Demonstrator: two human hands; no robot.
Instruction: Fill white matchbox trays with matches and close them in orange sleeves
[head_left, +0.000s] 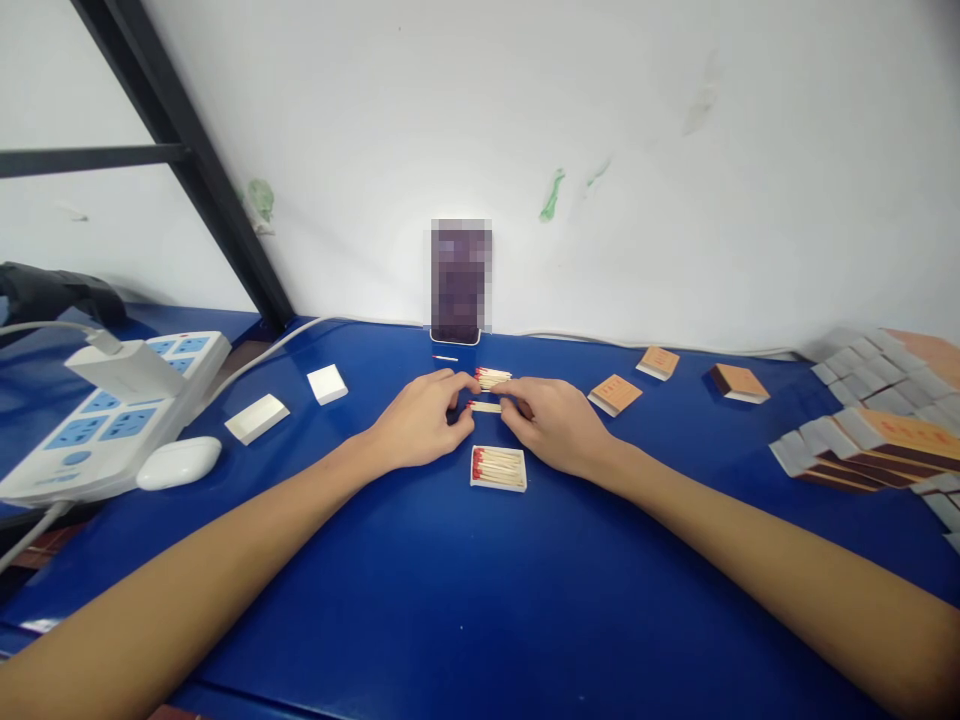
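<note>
Two small groups of red-tipped matches lie between my hands on the blue table (pixel 450 590). My left hand (pixel 429 418) is at the red heads, thumb and index finger apart around the nearer matches (pixel 486 408). From the other side my right hand (pixel 553 422) reaches in, its index fingertip at the farther match pile (pixel 493 378) and its thumb by the plain ends of the nearer ones. Both hands have thumb and index apart. Closer to me sits an open white matchbox tray (pixel 499 468) filled with matches, heads to the left.
A single match (pixel 445 358) lies before a phone (pixel 459 285) leaning on the wall. Left are two white trays (pixel 257 419), an earbud case (pixel 179 463) and a power strip (pixel 135 420). Orange matchboxes (pixel 615 394) are at right, with stacked boxes (pixel 877 445) at the far right.
</note>
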